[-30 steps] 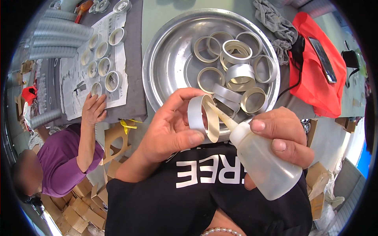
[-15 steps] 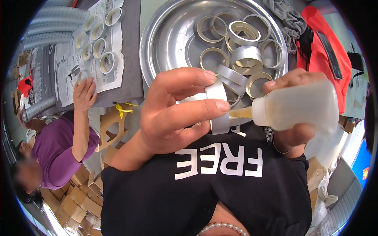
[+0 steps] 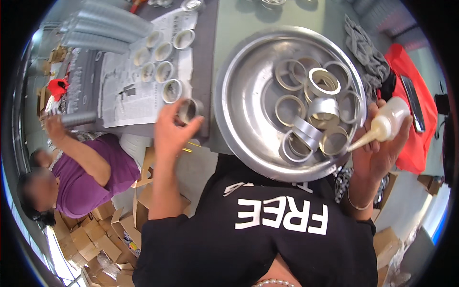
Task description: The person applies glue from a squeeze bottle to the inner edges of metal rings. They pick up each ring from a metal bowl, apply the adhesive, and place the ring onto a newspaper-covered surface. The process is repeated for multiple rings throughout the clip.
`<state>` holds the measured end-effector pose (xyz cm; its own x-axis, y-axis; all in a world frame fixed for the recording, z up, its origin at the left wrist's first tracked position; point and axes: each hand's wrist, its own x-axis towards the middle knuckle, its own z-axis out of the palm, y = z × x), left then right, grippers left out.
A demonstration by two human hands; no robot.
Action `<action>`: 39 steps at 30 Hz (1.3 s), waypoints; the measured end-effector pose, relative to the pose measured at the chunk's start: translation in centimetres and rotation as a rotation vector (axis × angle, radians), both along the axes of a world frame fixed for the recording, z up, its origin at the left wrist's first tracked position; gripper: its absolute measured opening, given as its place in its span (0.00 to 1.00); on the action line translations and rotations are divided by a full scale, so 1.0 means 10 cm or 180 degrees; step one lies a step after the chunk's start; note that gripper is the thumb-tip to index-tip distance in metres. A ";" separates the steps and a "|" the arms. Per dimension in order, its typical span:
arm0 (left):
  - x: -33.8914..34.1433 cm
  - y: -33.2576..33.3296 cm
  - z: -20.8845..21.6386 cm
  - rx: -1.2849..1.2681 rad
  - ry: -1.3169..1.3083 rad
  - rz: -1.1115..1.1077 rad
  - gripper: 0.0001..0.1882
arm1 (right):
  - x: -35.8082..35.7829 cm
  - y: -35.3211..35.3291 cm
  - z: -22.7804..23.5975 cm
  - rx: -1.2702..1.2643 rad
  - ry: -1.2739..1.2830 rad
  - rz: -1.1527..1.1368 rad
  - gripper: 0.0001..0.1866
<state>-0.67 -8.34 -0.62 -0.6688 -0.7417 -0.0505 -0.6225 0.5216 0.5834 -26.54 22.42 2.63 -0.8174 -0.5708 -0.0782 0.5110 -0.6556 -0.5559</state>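
Observation:
Out to the left, my left hand (image 3: 171,131) has its thumb and fingers around a short silver metal ring (image 3: 191,111) at the near right corner of a newspaper sheet (image 3: 122,107). My right hand (image 3: 375,155) grips a translucent squeeze bottle (image 3: 393,117), its yellowish nozzle pointing left and down by the basin's right rim. Between my hands stands a wide round metal basin (image 3: 246,88). Several silver rings (image 3: 324,111) lie piled in its right half, some flat, some tilted. More rings (image 3: 165,70) stand in rows on the newspaper.
A co-worker in a purple top (image 3: 91,167) sits at the left, one hand by a grey tube (image 3: 79,118). Long ribbed grey rolls (image 3: 105,26) lie behind. Right of the basin are grey cloth (image 3: 366,52), a red bag (image 3: 401,60) and a phone (image 3: 412,103). Cardboard boxes (image 3: 91,244) cover the lower left floor.
My left hand has carried the ring from in front of my chest left to the newspaper. The bottle, still in my right hand, has moved away from the ring to the right.

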 end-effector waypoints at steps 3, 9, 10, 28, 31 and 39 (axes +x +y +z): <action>-0.01 -0.20 -0.09 -0.2031 -0.0174 0.0467 0.29 | 0.01 -0.01 -0.01 0.0134 -0.0015 -0.0067 0.32; -0.90 0.82 0.40 0.0699 0.1044 -0.1241 0.28 | 0.00 0.04 -0.03 0.0060 0.0208 0.0023 0.33; -1.04 1.01 0.44 0.0601 0.0728 -0.1651 0.28 | 0.01 0.06 -0.03 0.0073 0.0239 0.0034 0.34; -1.01 0.76 0.31 -0.0460 0.0160 -0.1747 0.19 | 0.02 0.03 -0.05 -0.0019 0.0148 -0.0004 0.34; -1.16 0.79 0.32 -0.0799 0.0205 -0.1828 0.28 | 0.03 0.05 -0.04 0.0033 0.0284 0.0000 0.34; -1.25 0.98 0.22 -0.0213 -0.0442 -0.2132 0.37 | 0.02 0.14 -0.03 0.0022 0.0328 -0.0140 0.35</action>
